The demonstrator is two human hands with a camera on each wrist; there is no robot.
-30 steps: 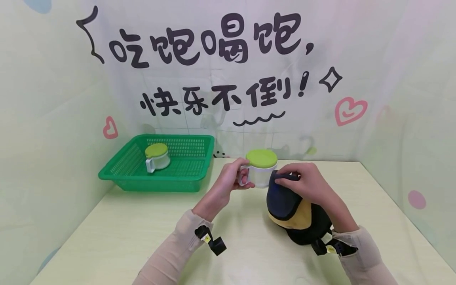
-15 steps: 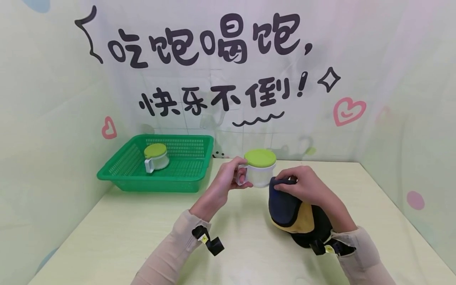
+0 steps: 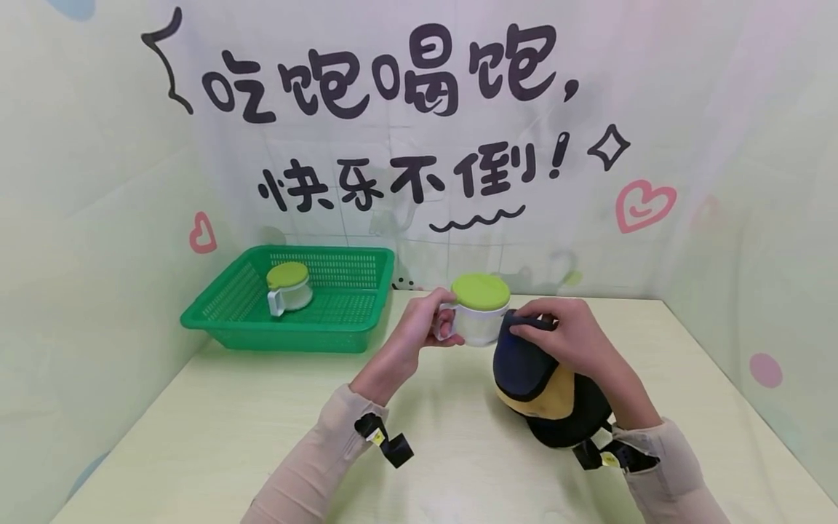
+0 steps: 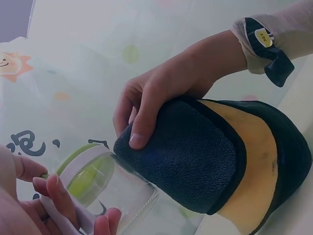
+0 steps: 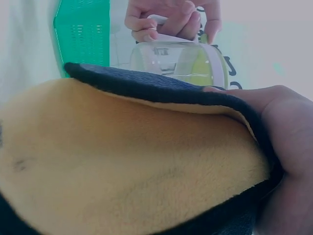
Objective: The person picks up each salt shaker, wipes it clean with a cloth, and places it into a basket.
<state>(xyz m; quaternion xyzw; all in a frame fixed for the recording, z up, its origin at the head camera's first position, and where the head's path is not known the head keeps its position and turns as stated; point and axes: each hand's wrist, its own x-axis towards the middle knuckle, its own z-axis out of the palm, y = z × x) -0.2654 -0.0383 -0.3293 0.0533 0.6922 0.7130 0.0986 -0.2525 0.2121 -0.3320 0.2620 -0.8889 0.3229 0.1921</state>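
My left hand point(image 3: 422, 320) grips the white handle of a clear seasoning jar point(image 3: 480, 325), lifted above the table and roughly upright. Its yellow-green lid point(image 3: 481, 292) is on. A thick cleaning cloth point(image 3: 524, 364), navy on one face and tan on the other with a dark border, is pinched near its top edge by my right hand point(image 3: 566, 331). In the left wrist view the cloth point(image 4: 190, 152) lies against the jar's side point(image 4: 132, 196). The rest of the cloth hangs in folds below the hand. In the right wrist view its tan face point(image 5: 122, 156) hides much of the jar.
A green plastic basket point(image 3: 294, 340) stands at the back left of the pale table point(image 3: 262, 429). Inside it sits a second jar point(image 3: 289, 287) with a green lid and white handle. A printed curtain point(image 3: 406, 240) closes off the back and sides.
My right hand and the cloth dipped slightly along the jar's side, then came back up. The left hand and the jar stay about where they were.
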